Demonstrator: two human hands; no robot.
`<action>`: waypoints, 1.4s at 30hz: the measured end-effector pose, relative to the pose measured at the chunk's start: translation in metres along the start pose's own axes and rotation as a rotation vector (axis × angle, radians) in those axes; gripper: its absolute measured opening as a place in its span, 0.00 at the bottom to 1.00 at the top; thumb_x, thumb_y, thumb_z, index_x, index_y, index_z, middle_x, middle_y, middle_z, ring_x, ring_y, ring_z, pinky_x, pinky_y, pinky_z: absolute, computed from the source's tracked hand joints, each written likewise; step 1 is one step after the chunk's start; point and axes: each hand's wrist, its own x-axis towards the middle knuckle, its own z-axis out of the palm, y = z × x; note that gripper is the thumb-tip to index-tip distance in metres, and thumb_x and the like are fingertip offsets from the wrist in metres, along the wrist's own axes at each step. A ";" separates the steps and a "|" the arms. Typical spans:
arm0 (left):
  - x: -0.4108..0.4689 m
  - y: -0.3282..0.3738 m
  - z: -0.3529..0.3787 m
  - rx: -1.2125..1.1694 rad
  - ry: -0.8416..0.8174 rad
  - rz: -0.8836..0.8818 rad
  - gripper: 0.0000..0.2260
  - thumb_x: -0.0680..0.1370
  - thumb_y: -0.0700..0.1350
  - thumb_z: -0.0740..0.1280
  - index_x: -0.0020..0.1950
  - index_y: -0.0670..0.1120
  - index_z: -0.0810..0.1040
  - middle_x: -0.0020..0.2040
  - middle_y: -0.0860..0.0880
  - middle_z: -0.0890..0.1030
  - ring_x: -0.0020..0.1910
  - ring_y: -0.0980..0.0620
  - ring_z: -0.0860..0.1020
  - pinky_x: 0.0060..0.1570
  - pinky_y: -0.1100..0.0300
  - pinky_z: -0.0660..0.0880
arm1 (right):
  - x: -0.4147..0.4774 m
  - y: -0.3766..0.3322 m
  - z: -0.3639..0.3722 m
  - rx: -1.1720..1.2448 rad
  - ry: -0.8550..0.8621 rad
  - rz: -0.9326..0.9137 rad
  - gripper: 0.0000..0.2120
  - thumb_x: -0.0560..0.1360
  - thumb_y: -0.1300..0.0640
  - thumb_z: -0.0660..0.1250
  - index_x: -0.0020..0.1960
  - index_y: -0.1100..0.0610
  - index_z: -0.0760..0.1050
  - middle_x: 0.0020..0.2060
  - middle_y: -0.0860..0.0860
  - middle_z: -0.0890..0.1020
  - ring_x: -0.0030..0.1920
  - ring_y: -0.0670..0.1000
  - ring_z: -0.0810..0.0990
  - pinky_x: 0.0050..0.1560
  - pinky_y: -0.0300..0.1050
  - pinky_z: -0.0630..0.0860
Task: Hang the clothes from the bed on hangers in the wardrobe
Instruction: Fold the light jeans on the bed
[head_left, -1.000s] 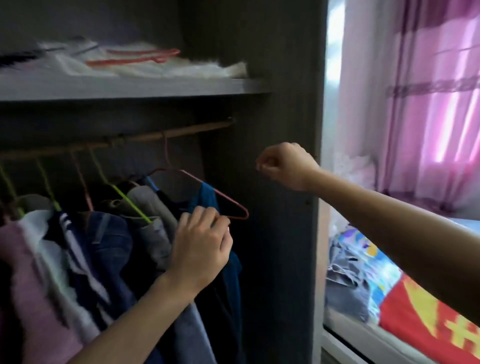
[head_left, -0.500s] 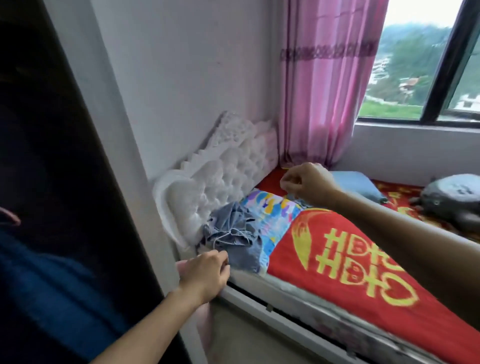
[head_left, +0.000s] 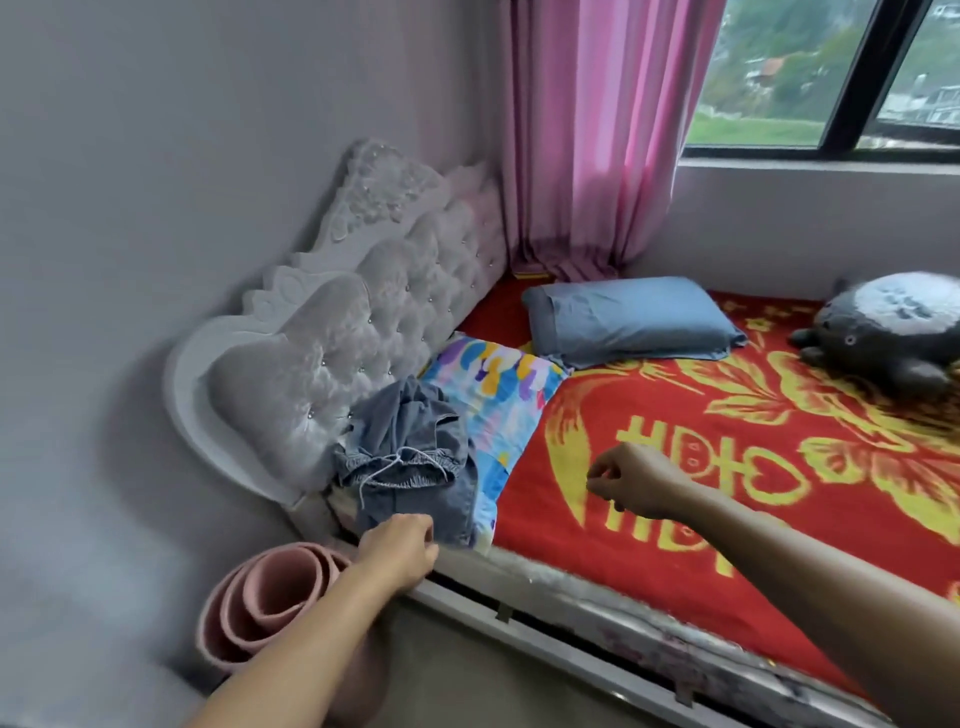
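A crumpled pair of blue denim shorts (head_left: 410, 462) with a white drawstring lies on the bed's near corner, against the tufted grey headboard (head_left: 353, 332) and partly over a colourful patterned pillow (head_left: 498, 395). My left hand (head_left: 400, 551) reaches to the shorts' lower hem with its fingers curled, and I see no cloth between them. Above the red and yellow blanket (head_left: 727, 457), my right hand (head_left: 628, 480) hovers to the right of the shorts, curled into a loose fist with nothing in it. The wardrobe and the hangers are out of view.
A blue pillow (head_left: 628, 322) and a grey plush toy (head_left: 888, 332) lie farther back on the bed. Pink curtains (head_left: 592, 140) hang by the window. Nested pink basins (head_left: 270, 597) stand on the floor under my left forearm, beside the bed frame (head_left: 571, 623).
My view has swung from the wardrobe rail to the bed. My left hand left the hanger and reached the denim shorts' hem. My right hand dropped lower over the blanket.
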 end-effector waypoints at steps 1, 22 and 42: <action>0.021 -0.004 0.000 -0.008 -0.020 -0.012 0.10 0.77 0.51 0.60 0.55 0.50 0.75 0.57 0.48 0.79 0.57 0.45 0.77 0.51 0.54 0.72 | 0.020 0.006 0.004 0.000 -0.023 0.029 0.05 0.75 0.49 0.67 0.46 0.49 0.81 0.32 0.48 0.84 0.32 0.47 0.83 0.37 0.51 0.82; 0.352 -0.064 0.069 0.095 -0.348 -0.042 0.14 0.78 0.50 0.62 0.62 0.48 0.73 0.61 0.46 0.74 0.60 0.44 0.73 0.57 0.51 0.71 | 0.333 0.071 0.149 0.150 -0.364 0.218 0.08 0.75 0.51 0.65 0.49 0.49 0.82 0.46 0.48 0.84 0.46 0.52 0.81 0.44 0.44 0.76; 0.425 -0.292 0.162 0.133 -0.090 -0.158 0.27 0.68 0.39 0.73 0.66 0.46 0.73 0.58 0.43 0.75 0.57 0.39 0.71 0.50 0.43 0.72 | 0.495 -0.086 0.329 -0.243 -0.338 0.121 0.26 0.72 0.58 0.66 0.67 0.51 0.63 0.61 0.53 0.70 0.62 0.58 0.69 0.46 0.51 0.74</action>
